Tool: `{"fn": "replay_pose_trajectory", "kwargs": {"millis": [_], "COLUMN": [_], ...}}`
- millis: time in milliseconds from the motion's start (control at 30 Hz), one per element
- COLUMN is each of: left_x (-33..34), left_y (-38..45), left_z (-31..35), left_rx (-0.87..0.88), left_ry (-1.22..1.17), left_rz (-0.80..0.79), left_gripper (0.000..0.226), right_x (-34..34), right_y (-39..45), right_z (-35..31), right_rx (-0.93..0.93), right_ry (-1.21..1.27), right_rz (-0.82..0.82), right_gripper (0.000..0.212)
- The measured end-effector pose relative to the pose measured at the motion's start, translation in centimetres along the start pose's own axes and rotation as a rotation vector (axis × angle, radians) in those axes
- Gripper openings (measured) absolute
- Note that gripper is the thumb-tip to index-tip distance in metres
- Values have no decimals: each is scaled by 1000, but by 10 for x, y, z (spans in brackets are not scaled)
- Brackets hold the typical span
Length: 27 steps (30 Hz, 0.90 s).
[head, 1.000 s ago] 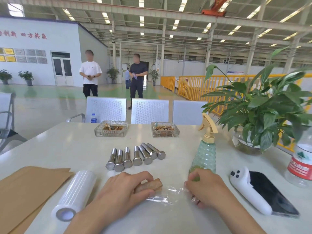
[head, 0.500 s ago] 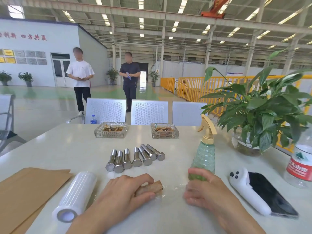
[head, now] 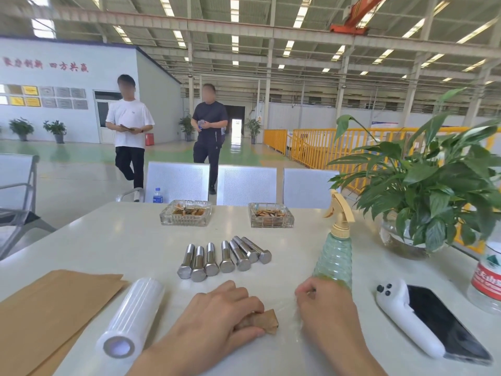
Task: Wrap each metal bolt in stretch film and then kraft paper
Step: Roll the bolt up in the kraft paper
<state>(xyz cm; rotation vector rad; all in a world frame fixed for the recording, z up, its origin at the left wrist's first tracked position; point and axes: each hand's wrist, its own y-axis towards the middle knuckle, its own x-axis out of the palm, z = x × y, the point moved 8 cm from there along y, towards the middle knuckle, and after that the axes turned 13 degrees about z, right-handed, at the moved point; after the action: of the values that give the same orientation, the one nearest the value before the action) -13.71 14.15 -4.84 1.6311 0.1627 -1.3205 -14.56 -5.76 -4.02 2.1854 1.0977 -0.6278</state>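
Note:
Several bare metal bolts (head: 225,259) lie side by side at the middle of the white table (head: 113,240). My left hand (head: 217,318) grips a bolt wrapped in brown kraft paper (head: 267,320), whose right end sticks out past my fingers. My right hand (head: 322,310) sits just right of it, fingers curled and pinching a barely visible piece of clear stretch film (head: 294,316) that lies flat on the table. A roll of stretch film (head: 130,318) lies left of my left hand. Kraft paper sheets (head: 48,316) are stacked at the near left.
A green spray bottle (head: 336,261) stands right behind my right hand. A phone in a white holder (head: 433,321), a water bottle (head: 488,278) and a potted plant (head: 433,191) fill the right side. Two glass ashtrays (head: 186,213) sit at the back. Two people walk beyond the chairs.
My right hand has moved away from me toward the spray bottle, and the crumpled film between my hands is now pulled flat. Both people behind have stepped closer.

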Motion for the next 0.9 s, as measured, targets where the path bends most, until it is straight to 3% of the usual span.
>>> {"fn": "replay_pose_trajectory", "kwargs": {"millis": [167, 333, 500, 633, 833, 900], "left_x": [-2, -1, -4, -20, -41, -53], "left_y": [3, 7, 12, 12, -2, -13], "left_z": [3, 3, 6, 1, -7, -12], "left_rx": [4, -45, -71, -184, -366, -444], "left_ry": [9, 16, -22, -181, -334, -345], "left_rz": [9, 18, 42, 120, 92, 128], "left_gripper": [39, 41, 44, 40, 68, 59], "right_x": [-1, 7, 30, 33, 29, 29], "right_y": [4, 13, 2, -3, -9, -10], "right_z": [-1, -8, -32, -34, -33, -31], "right_rx": [-15, 25, -25, 21, 111, 139], "right_ry": [9, 280, 409, 484, 603, 630], "right_rz": [20, -35, -197, -222, -281, -287], "right_gripper": [19, 22, 16, 11, 8, 10]}}
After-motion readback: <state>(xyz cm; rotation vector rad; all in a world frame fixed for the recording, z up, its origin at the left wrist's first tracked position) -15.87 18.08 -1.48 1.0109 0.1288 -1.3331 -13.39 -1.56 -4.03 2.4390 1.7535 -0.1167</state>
